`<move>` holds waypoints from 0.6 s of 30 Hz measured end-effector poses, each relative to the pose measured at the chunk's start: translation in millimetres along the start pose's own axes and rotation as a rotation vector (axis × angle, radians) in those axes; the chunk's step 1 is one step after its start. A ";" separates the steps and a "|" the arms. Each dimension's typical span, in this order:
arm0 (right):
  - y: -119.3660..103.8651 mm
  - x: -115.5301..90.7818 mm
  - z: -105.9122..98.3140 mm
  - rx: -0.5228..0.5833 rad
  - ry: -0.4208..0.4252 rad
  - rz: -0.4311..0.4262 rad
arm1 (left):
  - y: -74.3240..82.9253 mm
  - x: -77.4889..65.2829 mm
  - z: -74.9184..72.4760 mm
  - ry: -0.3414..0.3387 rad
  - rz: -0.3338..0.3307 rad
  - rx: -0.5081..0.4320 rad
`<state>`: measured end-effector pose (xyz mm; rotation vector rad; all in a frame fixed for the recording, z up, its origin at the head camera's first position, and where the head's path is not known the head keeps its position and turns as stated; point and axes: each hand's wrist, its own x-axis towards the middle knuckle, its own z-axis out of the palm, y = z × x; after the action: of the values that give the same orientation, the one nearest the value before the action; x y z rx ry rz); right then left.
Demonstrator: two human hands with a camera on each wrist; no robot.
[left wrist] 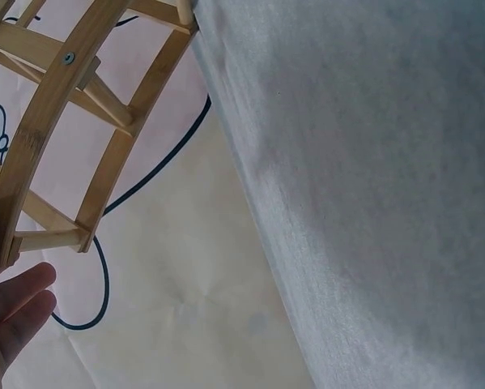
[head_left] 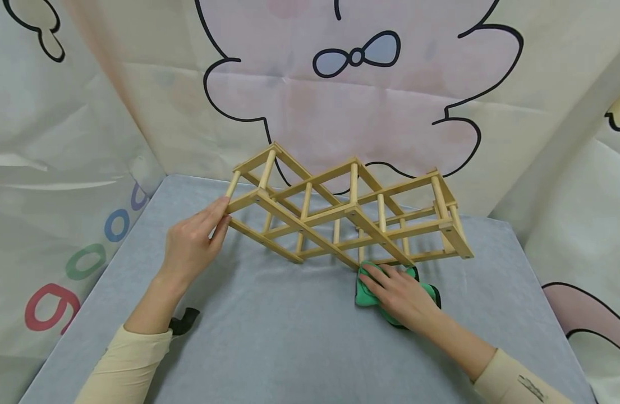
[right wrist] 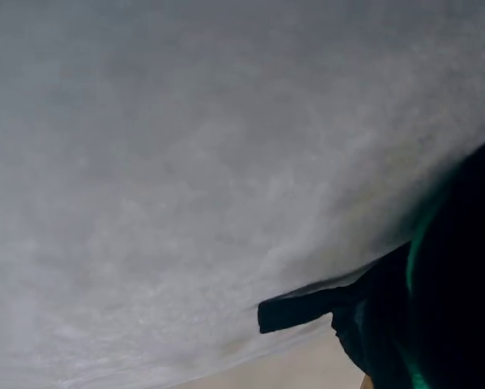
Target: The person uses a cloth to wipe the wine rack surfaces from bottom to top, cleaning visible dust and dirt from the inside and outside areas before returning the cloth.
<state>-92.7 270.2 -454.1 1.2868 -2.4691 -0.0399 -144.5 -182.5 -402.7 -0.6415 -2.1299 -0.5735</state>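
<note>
An expandable wooden lattice rack [head_left: 302, 225] of crossed slats and round dowels stands opened out, its left end tilted up off the table. My left hand [head_left: 193, 241] grips that left end between thumb and fingers. In the left wrist view, fingertips [left wrist: 23, 301] show beside the end slat. A green cloth [head_left: 365, 294] with black edging is bunched under my right hand [head_left: 403, 294]. The right hand's fingers curl over the cloth against the rack's lower front slats. From the right wrist, the cloth [right wrist: 461, 267] looks dark, with a short strap sticking out.
A grey-blue cover lies over the table [head_left: 269, 336]. Behind the rack hangs a pale backdrop [head_left: 289, 95] with cartoon outlines, and similar sheets [head_left: 32, 185] close off both sides. A black strap [head_left: 184, 321] shows at the left wrist.
</note>
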 end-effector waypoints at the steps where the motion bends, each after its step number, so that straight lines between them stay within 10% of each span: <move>1: 0.0 0.7 1.1 -0.003 -0.004 -0.001 | -0.2 0.0 0.2 0.002 0.001 -0.001; 18: -11.7 18.1 7.3 -0.108 0.061 -0.070 | -0.3 -0.1 0.0 -0.001 0.002 -0.001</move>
<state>-95.3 247.9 -457.7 1.3084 -2.3364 -0.1468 -144.6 -182.8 -402.9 -0.6440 -2.1297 -0.5737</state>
